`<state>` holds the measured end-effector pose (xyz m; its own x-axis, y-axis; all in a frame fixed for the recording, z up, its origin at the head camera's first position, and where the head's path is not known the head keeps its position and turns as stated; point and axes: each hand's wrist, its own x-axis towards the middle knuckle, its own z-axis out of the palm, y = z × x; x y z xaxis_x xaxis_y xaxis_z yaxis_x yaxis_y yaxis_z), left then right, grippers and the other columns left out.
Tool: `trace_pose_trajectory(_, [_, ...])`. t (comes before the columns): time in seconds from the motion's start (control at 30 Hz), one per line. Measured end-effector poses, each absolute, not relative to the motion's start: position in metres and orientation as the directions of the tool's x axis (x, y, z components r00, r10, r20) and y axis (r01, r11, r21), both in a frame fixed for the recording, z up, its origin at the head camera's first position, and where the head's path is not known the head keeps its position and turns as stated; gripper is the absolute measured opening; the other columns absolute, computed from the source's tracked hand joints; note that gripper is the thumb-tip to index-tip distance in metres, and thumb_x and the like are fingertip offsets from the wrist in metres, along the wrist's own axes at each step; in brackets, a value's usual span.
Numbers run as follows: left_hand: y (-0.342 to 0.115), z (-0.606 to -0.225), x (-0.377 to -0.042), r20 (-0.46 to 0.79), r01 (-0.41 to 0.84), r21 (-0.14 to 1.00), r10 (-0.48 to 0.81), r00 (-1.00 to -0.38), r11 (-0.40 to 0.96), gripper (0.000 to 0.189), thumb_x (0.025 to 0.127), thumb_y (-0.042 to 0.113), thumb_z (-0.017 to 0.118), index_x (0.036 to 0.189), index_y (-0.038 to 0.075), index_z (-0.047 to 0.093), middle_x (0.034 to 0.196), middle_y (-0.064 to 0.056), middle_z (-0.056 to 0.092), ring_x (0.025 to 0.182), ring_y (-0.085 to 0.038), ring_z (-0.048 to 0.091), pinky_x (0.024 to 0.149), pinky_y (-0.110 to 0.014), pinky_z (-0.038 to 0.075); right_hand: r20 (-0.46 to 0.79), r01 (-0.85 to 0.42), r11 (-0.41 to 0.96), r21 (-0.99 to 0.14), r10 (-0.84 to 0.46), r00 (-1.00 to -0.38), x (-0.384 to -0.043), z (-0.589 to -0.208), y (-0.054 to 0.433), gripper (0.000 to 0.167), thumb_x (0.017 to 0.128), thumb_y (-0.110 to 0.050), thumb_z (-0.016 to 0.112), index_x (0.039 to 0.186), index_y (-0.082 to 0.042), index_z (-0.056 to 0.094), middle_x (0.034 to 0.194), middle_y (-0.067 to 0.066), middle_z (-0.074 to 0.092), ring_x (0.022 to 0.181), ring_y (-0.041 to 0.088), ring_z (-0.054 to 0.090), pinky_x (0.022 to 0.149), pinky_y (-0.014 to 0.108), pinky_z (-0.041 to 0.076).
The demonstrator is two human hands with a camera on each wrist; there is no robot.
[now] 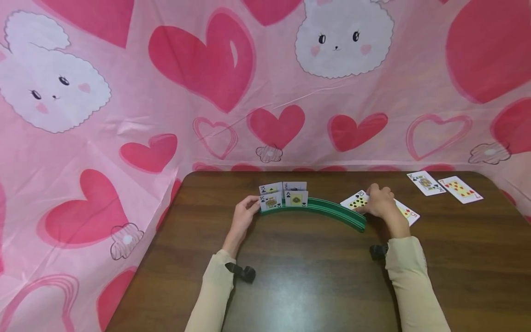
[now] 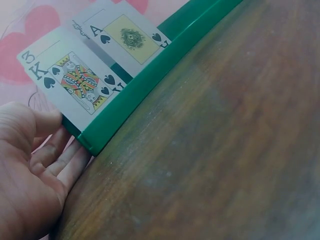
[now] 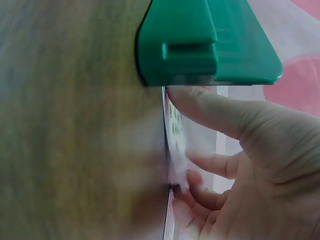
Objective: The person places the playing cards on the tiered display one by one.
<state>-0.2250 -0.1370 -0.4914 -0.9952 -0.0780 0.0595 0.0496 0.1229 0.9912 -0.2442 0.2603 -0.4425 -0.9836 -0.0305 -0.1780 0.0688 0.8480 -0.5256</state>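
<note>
A curved green card holder stands on the table, with the king of spades and ace of spades upright in its front row. Two more cards stand behind them, partly hidden; one shows a 3. My left hand grips the holder's left end, its thumb beside the king. Beyond the right end, my right hand pinches a ten with black pips, which looks slightly tilted up from the table. Partly under that hand lies a card with red diamonds.
At the far right of the brown wooden table lie a black-suited king and a red seven, face up. A pink heart-patterned cloth hangs behind the table and along its left side.
</note>
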Motion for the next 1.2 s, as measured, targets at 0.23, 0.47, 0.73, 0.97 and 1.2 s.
trace_pose_trajectory(0.23, [-0.136, -0.491, -0.224, 0.045, 0.035, 0.992, -0.077, -0.996, 0.122, 0.021, 0.102, 0.003, 0.06, 0.116, -0.011, 0.068, 0.116, -0.02, 0.07, 0.103, -0.02, 0.063, 0.089, -0.028, 0.049, -0.127, 0.086, 0.786, -0.612, 0.01, -0.992, -0.244, -0.445, 0.26, 0.069, 0.082, -0.008, 0.085, 0.121, 0.015, 0.033, 0.116, 0.04, 0.029, 0.1, 0.055, 0.048, 0.093, 0.066, 0.042])
trace_pose_trajectory(0.47, [-0.138, -0.492, -0.224, 0.033, 0.026, 0.993, -0.063, -0.998, 0.112, 0.023, 0.103, 0.004, 0.059, 0.118, -0.011, 0.067, 0.119, -0.022, 0.069, 0.103, -0.017, 0.061, 0.088, -0.026, 0.048, -0.008, 0.078, 0.769, -0.635, 0.095, -0.995, -0.245, -0.448, 0.266, 0.071, 0.083, 0.0, 0.076, 0.132, 0.019, 0.027, 0.113, 0.045, 0.046, 0.101, 0.055, 0.05, 0.093, 0.066, 0.041])
trace_pose_trajectory(0.73, [-0.138, -0.492, -0.224, 0.028, 0.021, 0.994, -0.065, -0.997, 0.108, 0.023, 0.102, 0.004, 0.06, 0.118, -0.012, 0.067, 0.119, -0.022, 0.069, 0.1, -0.014, 0.061, 0.086, -0.023, 0.047, 0.158, 0.048, 0.689, -0.723, 0.233, -0.959, -0.241, -0.438, 0.267, 0.065, 0.087, -0.001, 0.071, 0.138, 0.018, 0.036, 0.116, 0.044, 0.055, 0.102, 0.053, 0.054, 0.09, 0.063, 0.044])
trace_pose_trajectory(0.97, [-0.136, -0.49, -0.223, 0.038, 0.029, 0.994, -0.083, -0.996, 0.109, 0.022, 0.101, 0.004, 0.06, 0.115, -0.011, 0.068, 0.115, -0.021, 0.07, 0.101, -0.017, 0.062, 0.087, -0.025, 0.048, 0.13, 0.062, 0.556, -0.829, 0.3, -0.945, -0.236, -0.42, 0.269, 0.056, 0.094, -0.016, 0.074, 0.134, 0.015, 0.052, 0.123, 0.032, 0.059, 0.101, 0.032, 0.053, 0.082, 0.036, 0.044])
trace_pose_trajectory(1.2, [-0.135, -0.49, -0.224, 0.043, 0.033, 0.994, -0.09, -0.995, 0.109, 0.021, 0.101, 0.003, 0.061, 0.115, -0.011, 0.068, 0.114, -0.02, 0.071, 0.101, -0.017, 0.063, 0.087, -0.025, 0.048, 0.017, 0.057, 0.207, -0.977, 0.34, -0.94, -0.236, -0.407, 0.271, 0.043, 0.094, -0.009, 0.074, 0.128, 0.012, 0.056, 0.078, -0.021, 0.064, 0.07, -0.007, 0.06, 0.066, 0.012, 0.051])
